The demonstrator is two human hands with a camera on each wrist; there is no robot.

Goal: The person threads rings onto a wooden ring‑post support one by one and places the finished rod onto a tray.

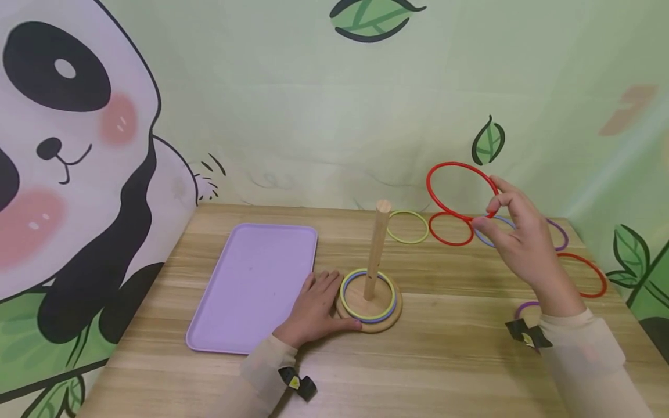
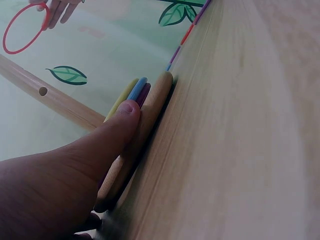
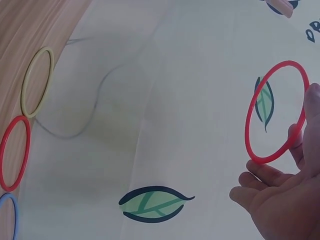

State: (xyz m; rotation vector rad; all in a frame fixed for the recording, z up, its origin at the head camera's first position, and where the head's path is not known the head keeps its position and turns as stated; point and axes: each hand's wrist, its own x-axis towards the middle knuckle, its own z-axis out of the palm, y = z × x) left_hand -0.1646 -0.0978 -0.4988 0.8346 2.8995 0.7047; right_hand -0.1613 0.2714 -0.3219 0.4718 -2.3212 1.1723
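Note:
My right hand [image 1: 522, 244] pinches a red ring [image 1: 432, 191] between thumb and fingers, raised in the air to the right of a wooden peg [image 1: 377, 249]. The peg stands upright on a round wooden base [image 1: 396, 316]. Around its foot lie a yellow-green ring [image 1: 345, 302] and a blue ring [image 1: 395, 305]; the left wrist view also shows a purple ring [image 2: 144, 93] under them. My left hand [image 1: 316, 307] rests against the base's left side with fingers stretched out, and its thumb [image 2: 122, 117] touches the edge of the stacked rings.
Left of the base lies a purple tray [image 1: 256, 284]. Along the table's back and right are a yellow-green ring [image 1: 389, 230], a red ring [image 1: 431, 230], a blue ring [image 1: 483, 239], purple rings [image 1: 566, 235] and another red ring [image 1: 603, 278]. A printed backdrop [image 1: 313, 116] stands behind.

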